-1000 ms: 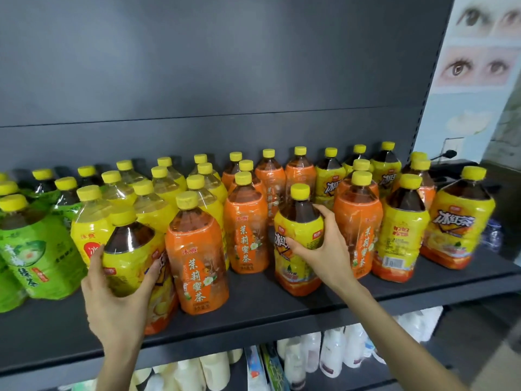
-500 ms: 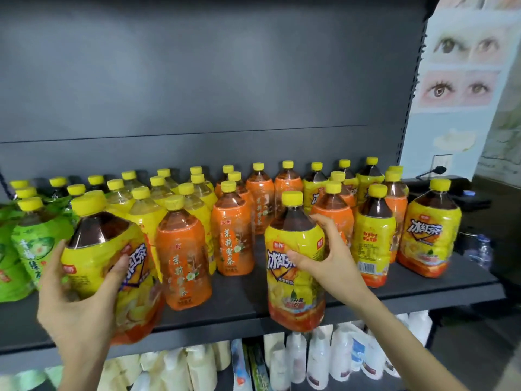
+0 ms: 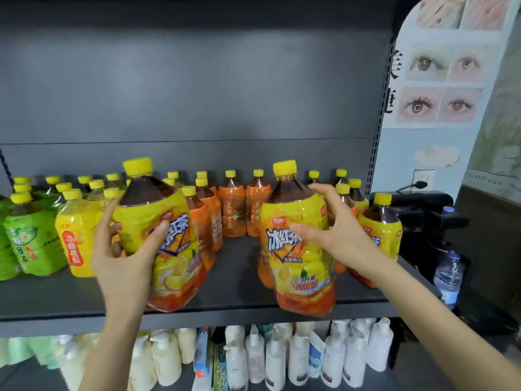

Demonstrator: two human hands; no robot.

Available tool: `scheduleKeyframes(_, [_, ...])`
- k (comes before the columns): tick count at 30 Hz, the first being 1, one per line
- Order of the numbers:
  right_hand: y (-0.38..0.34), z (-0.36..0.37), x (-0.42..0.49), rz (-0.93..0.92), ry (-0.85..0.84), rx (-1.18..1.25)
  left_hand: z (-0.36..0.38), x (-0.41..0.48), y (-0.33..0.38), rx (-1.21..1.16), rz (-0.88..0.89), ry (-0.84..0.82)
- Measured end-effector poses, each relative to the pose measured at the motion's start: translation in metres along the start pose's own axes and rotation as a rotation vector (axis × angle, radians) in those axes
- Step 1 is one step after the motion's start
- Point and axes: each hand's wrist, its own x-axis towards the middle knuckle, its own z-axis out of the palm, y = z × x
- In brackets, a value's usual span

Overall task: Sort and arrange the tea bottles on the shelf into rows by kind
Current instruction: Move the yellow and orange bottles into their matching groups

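Note:
My left hand (image 3: 124, 261) grips a yellow-and-orange iced black tea bottle (image 3: 166, 266), lifted off the dark shelf (image 3: 236, 280) and tilted to the left. My right hand (image 3: 338, 232) holds a second bottle of the same kind (image 3: 298, 263), upright, raised in front of the shelf's front edge. Behind them stand orange jasmine tea bottles (image 3: 232, 213), a pale yellow bottle (image 3: 76, 232) and green tea bottles (image 3: 31, 238) at the left. Another iced black tea bottle (image 3: 380, 230) stands at the right end.
The lower shelf holds white and cream lotion bottles (image 3: 282, 359). A black device (image 3: 423, 215) and a clear water bottle (image 3: 448, 275) stand right of the shelf. A poster of eyes (image 3: 439, 80) hangs on the wall. Bare shelf shows between my two held bottles.
Both hands have lifted their iced black tea bottles off the shelf and drawn them toward me. The left one tilted as it rose. The view moved closer.

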Motion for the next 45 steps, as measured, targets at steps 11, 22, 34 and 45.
scheduleKeyframes(11, [-0.021, -0.024, 0.113, -0.170, 0.025, 0.055, 0.111, 0.067, -0.026, -0.081, 0.021, -0.180])
scheduleKeyframes(22, [-0.001, -0.056, 0.230, -0.241, 0.225, -0.028, 0.194, 0.089, -0.096, -0.058, -0.047, -0.280])
scheduleKeyframes(34, [0.117, -0.081, 0.266, 0.013, -0.189, -0.328, 0.230, 0.059, -0.157, -0.021, -0.153, -0.437])
scheduleKeyframes(45, [0.173, -0.088, 0.258, 0.200, -0.619, -0.556, 0.259, 0.058, -0.160, -0.196, -0.289, -0.666])
